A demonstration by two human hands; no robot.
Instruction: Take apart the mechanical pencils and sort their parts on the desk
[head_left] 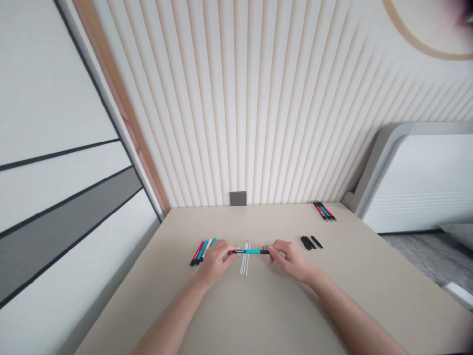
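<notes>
Between my two hands a blue and black pen (253,252) is held level above the table. My left hand (217,259) pinches its left end, and the fingers of my right hand (288,257) close on the black right end. Beneath the pen lie several thin white sticks (244,266), perhaps pen refills. Just left of my left hand are several pen barrels (200,250) in red, blue and white, partly hidden by that hand. Small dark pieces (265,247) show close to my right fingertips, too small to name.
Several short black pen parts (306,242) lie right of my right hand. Farther back, near the table's right corner, is a row of red, blue and black pens (325,211). The beige table (236,315) meets a ribbed wall with a dark socket (238,198).
</notes>
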